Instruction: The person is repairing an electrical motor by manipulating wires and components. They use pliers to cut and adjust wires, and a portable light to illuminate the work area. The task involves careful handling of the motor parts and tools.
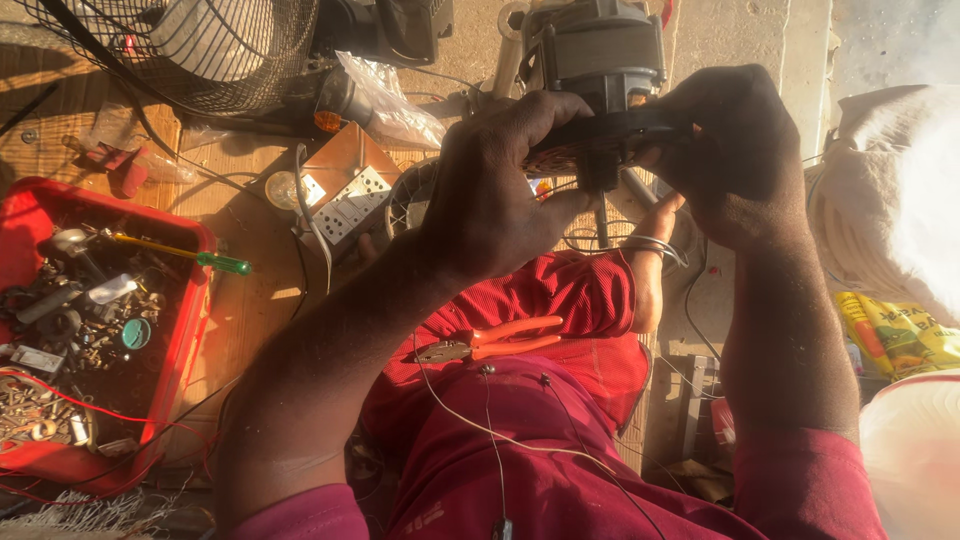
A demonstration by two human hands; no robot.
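The fan motor (597, 60) sits up at the far middle of my view, above my lap, gripped between both hands. My left hand (495, 190) wraps its fingers over the dark round end plate (600, 135) from the left; my right hand (735, 150) clamps the same plate from the right. The motor body points away from me, its shaft axis running near to far, about midway between the hands. Orange-handled pliers (490, 342) lie on my red-clothed thigh, nearer my left hand. A red tray (190, 330) of loose parts sits far left.
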